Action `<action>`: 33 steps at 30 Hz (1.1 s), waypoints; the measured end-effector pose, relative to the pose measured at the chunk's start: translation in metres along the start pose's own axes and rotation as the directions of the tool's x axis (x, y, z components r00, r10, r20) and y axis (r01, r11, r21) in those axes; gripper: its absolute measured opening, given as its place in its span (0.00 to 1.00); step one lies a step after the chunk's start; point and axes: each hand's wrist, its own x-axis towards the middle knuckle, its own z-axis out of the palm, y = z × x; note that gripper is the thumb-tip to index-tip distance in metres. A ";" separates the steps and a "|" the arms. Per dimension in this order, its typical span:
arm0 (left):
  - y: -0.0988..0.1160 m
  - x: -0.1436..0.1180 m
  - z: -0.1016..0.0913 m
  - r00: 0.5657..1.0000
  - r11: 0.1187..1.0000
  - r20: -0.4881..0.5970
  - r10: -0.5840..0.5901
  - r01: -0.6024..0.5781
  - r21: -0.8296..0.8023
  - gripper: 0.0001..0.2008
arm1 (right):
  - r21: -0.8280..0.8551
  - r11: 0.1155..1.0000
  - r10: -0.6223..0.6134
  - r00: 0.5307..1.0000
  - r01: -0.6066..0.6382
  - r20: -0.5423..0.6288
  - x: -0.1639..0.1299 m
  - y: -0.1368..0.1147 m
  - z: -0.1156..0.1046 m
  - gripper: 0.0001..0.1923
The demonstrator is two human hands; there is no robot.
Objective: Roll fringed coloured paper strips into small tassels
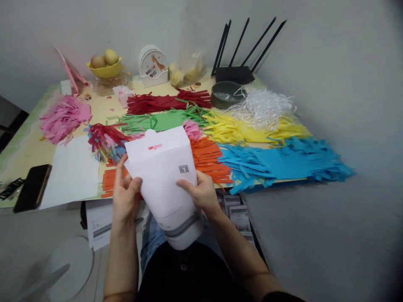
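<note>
I see left hand and right hand both clamped on white box, cream tabletop heaped with cut paper strips, grey wall beside

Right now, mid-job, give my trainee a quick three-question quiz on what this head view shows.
1. True or false: both hands grip the white box.
2. Which fringed paper lies nearest the table's right front corner? A) pink B) blue C) red
3. Fill in: the grey square on the box shows the number ___.

Key:
1. True. The left hand holds its left edge and the right hand its right side.
2. B. The blue fringed paper lies there; the pink fringed paper lies far left and the red fringed paper lies at the back.
3. 1.
</note>
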 end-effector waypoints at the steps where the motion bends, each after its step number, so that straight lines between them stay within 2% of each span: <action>1: -0.005 -0.004 0.000 0.999 0.999 -0.042 -0.019 0.020 0.031 0.23 | -0.057 0.997 -0.046 0.998 0.043 -0.042 0.000 0.000 -0.001 0.25; 2: -0.010 -0.007 -0.001 0.996 0.998 -0.089 -0.022 0.027 0.055 0.23 | -0.098 0.992 -0.085 0.995 0.080 -0.043 0.001 0.000 -0.002 0.25; 4: -0.014 -0.011 -0.003 0.984 0.996 -0.175 0.010 0.006 0.090 0.22 | -0.086 0.985 -0.149 0.988 0.152 0.044 0.003 0.000 -0.003 0.28; 7: -0.014 -0.010 -0.005 0.982 0.993 -0.190 0.016 0.007 0.120 0.24 | 0.045 0.983 -0.184 0.971 0.179 0.155 0.009 -0.004 -0.003 0.31; 8: -0.013 -0.009 -0.005 0.982 0.992 -0.189 0.007 0.017 0.127 0.25 | 0.059 0.985 -0.173 0.973 0.165 0.154 0.010 -0.006 -0.003 0.31; 10: -0.013 -0.007 -0.005 0.977 0.988 -0.213 0.009 0.024 0.150 0.29 | -0.016 0.984 -0.177 0.980 0.180 0.094 0.012 -0.010 -0.002 0.30; 11: -0.013 -0.006 -0.005 0.973 0.984 -0.230 0.019 0.022 0.175 0.30 | -0.093 0.971 -0.219 0.975 0.222 0.047 0.012 -0.011 -0.001 0.29; 13: -0.014 -0.005 -0.005 0.967 0.959 -0.244 0.077 -0.004 0.285 0.31 | -0.272 0.903 -0.355 0.934 0.331 -0.040 0.011 -0.013 0.000 0.28; 15: -0.015 -0.006 -0.005 0.949 0.884 -0.226 0.218 -0.094 0.458 0.28 | -0.372 0.845 -0.433 0.900 0.385 -0.052 0.010 -0.014 0.000 0.26; 17: -0.016 -0.007 -0.004 0.911 0.767 -0.177 0.373 -0.195 0.611 0.27 | -0.332 0.864 -0.399 0.917 0.379 0.009 0.011 -0.017 0.000 0.25; 19: -0.018 -0.007 -0.003 0.891 0.690 -0.126 0.435 -0.240 0.683 0.29 | -0.268 0.894 -0.357 0.932 0.359 0.055 0.015 -0.021 -0.001 0.23; 21: -0.019 -0.006 -0.003 0.904 0.701 -0.123 0.409 -0.225 0.677 0.30 | -0.279 0.881 -0.387 0.921 0.382 0.041 0.019 -0.026 -0.001 0.22; 23: -0.018 -0.003 -0.004 0.925 0.753 -0.144 0.353 -0.189 0.630 0.30 | -0.345 0.840 -0.445 0.896 0.419 0.005 0.021 -0.029 0.001 0.21; 25: -0.014 0.002 -0.004 0.927 0.776 -0.160 0.340 -0.181 0.604 0.29 | -0.343 0.841 -0.445 0.896 0.417 -0.002 0.019 -0.028 0.002 0.21; 26: -0.012 0.006 -0.005 0.914 0.771 -0.177 0.366 -0.192 0.607 0.29 | -0.314 0.860 -0.417 0.909 0.403 0.024 0.017 -0.026 0.003 0.20; 28: -0.006 0.013 -0.005 0.858 0.756 -0.245 0.452 -0.223 0.615 0.28 | -0.274 0.887 -0.348 0.928 0.371 0.132 0.011 -0.022 0.003 0.19; 30: -0.004 0.016 -0.006 0.824 0.780 -0.310 0.475 -0.231 0.581 0.27 | -0.305 0.876 -0.317 0.922 0.375 0.222 0.006 -0.019 0.002 0.18; 31: -0.005 0.015 -0.006 0.839 0.805 -0.312 0.446 -0.223 0.550 0.27 | -0.343 0.857 -0.327 0.921 0.384 0.213 0.005 -0.018 0.001 0.17; 33: -0.010 0.009 -0.007 0.922 0.847 -0.225 0.316 -0.167 0.505 0.27 | -0.418 0.821 -0.382 0.919 0.388 0.102 0.005 -0.017 -0.001 0.18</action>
